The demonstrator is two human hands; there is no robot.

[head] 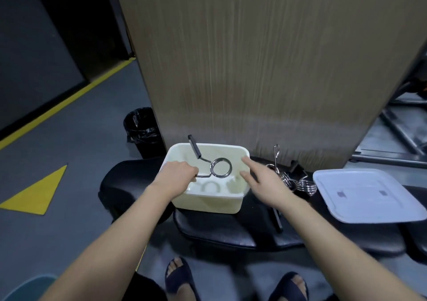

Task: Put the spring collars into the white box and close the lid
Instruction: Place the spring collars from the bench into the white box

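An open white box stands on a black padded bench. My left hand grips one handle of a chrome spring collar and holds it over the box's opening; the collar's other black handle sticks up past the far rim. My right hand hovers over the box's right rim with fingers spread and holds nothing. A pile of several more spring collars lies on the bench just right of the box. The white lid lies flat further right. The box floor shows only faint reflections.
A tall wooden panel rises right behind the box. A black bin with a bag stands on the grey floor at the left, near yellow floor markings. Metal frame parts lie at the far right. My sandalled feet are below the bench.
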